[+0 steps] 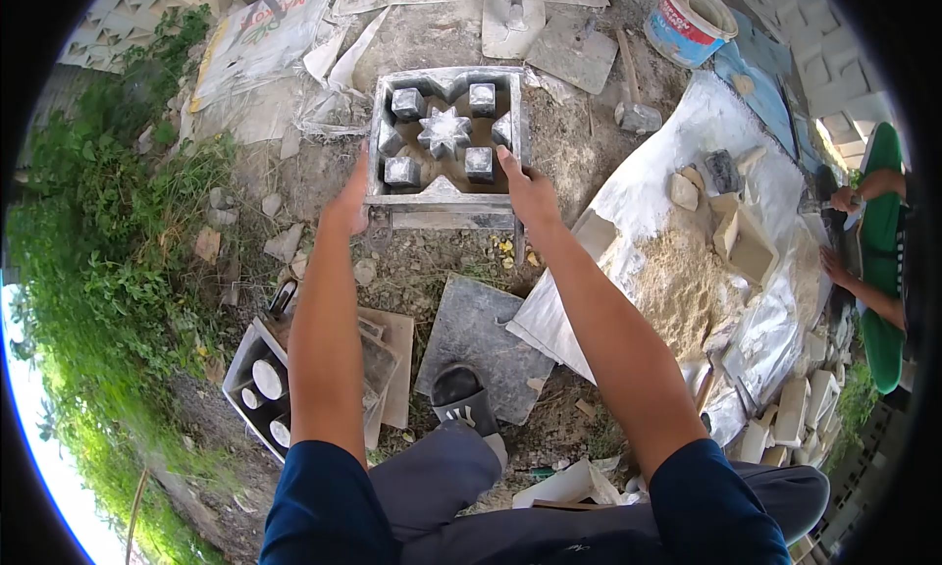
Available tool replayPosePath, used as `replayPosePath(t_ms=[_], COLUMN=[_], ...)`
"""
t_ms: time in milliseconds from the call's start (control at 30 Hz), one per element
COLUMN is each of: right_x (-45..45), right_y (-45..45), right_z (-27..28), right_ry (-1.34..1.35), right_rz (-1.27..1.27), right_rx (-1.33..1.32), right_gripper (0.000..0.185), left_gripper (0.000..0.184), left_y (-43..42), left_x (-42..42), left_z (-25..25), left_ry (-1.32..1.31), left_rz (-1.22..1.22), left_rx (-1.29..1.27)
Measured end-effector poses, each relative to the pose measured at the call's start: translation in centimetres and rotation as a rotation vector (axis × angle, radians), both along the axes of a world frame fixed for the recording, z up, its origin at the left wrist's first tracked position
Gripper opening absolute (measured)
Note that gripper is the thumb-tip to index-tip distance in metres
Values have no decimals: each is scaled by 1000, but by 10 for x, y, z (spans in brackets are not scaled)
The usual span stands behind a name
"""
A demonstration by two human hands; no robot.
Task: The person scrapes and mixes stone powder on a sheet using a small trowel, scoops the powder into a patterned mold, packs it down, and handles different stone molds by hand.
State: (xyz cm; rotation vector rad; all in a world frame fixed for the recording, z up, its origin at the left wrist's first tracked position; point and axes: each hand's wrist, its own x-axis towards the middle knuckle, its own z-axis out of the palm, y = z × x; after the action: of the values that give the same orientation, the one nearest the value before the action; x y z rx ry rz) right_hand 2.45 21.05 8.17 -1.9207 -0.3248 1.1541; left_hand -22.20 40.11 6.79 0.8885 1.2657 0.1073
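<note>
My left hand (pixel 351 194) grips the mould (pixel 446 198) at its left wall; my right hand (pixel 530 190) grips the right, thumb at the rim. Finger curl cannot be determined. The mould is straight ahead, left of the hammer (pixel 641 119).

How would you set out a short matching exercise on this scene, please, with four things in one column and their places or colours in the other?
Things
1. Mould
2. Bucket
3. Sand
4. Sandal

Places or colours
A. Heaped on the white sheet
B. On a foot, at the grey board
C. Between the left hand and the right hand
D. Blue, red and white on the outside

Right pairs: 1-C, 2-D, 3-A, 4-B
</note>
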Motion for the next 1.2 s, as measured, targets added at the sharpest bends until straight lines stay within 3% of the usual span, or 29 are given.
replayPosePath(t_ms=[67,233,333,400,433,500,533,567,600,667,733,767,800,833,900,933,1000,1067,1133,1200], right_x=[5,23,29,30,26,15,0,-15,-29,-55,-69,-75,-81,-85,-82,-78,-73,-70,-66,-59], right_y=[4,-4,-6,-4,-8,-17,-33,-53,-75,-120,-156,-170,-182,-191,-209,-212,-210,-209,-212,-213], right_z=[-18,-6,-1,-6,-9,-14,-10,-8,-8,2,-18,-32,-46,-52,-48,-46,-32,-21,-12,10], right_ry=[36,74,141,-137,-148,-332,-518,-714,-905,-849,-611,-616,-679,-736,-774,-819,-785,-742,-704,-683], right_rz=[20,20,56,122,132,174,129,69,2,184,545,536,686,835,866,892,852,815,722,695], right_rx=[28,9,0,-80,-84,-29,58,247,436,450,408,422,243,57,29,-6,-35,-68,-94,-71], right_gripper=[104,110,114,106,106,92,66,54,43,35,50,50,58,66,73,80,75,70,52,44], left_gripper=[107,106,97,94,90,86,87,88,75,61,44,53,68,68,81,81,80,76,74,62], left_y=[-16,-64,-63,-64,-67,-69,-73,-76,-102,-157,-206,-232,-254,-267,-288,-296,-308,-298,-292,-293], left_x=[6,15,16,18,16,7,0,-5,6,5,11,16,17,12,-1,-6,-12,-14,-13,-2], left_z=[10,20,-14,-16,-16,-32,-43,-55,-69,-35,-36,-32,-28,-34,-52,-55,-55,-53,-51,-20], left_ry=[23,5,29,27,37,62,162,262,282,432,559,523,489,489,603,600,631,572,511,459], left_rz=[8,75,185,200,221,298,343,386,635,607,415,303,190,193,-127,-121,-292,-290,-302,-218], left_rx=[0,0,19,69,112,109,219,333,655,671,751,762,769,782,810,828,868,855,835,722])
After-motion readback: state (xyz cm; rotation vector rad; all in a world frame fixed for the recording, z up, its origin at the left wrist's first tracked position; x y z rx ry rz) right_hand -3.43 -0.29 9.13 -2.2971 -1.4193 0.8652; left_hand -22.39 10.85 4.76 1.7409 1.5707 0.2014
